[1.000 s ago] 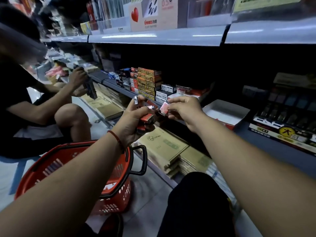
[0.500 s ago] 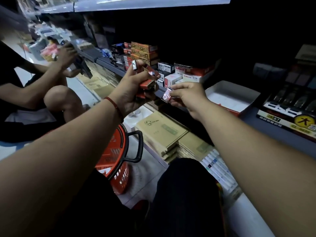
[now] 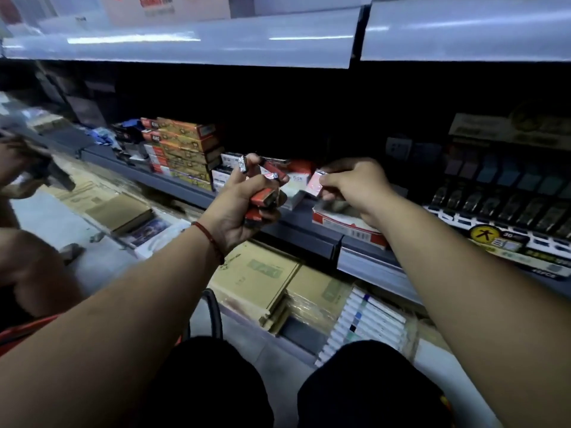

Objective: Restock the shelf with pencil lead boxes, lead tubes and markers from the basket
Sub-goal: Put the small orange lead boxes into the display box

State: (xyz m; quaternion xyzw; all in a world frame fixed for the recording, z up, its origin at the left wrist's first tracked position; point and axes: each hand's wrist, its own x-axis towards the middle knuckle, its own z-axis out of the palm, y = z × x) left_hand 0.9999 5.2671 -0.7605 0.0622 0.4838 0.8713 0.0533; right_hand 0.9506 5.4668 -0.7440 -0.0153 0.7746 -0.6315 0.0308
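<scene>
My left hand (image 3: 244,202) grips a bunch of several small red pencil lead boxes (image 3: 265,195) in front of the grey shelf (image 3: 296,233). My right hand (image 3: 355,186) pinches one pale red lead box (image 3: 314,183) just above an open red-and-white carton (image 3: 349,228) on the shelf. Stacked orange boxes (image 3: 185,149) and white lead boxes (image 3: 222,174) stand on the shelf to the left. Only the black handle (image 3: 213,313) and a red rim sliver (image 3: 18,332) of the basket show at the lower left.
A marker display tray (image 3: 506,211) fills the shelf to the right. Brown paper packs (image 3: 259,279) and a marker set (image 3: 364,329) lie on the bottom shelf. Another person's hand (image 3: 15,168) works at the far left. An upper shelf edge (image 3: 185,41) overhangs.
Both hands have moved right along the shelf. My right hand with the single box now hovers over the open carton. The basket has slipped mostly out of view.
</scene>
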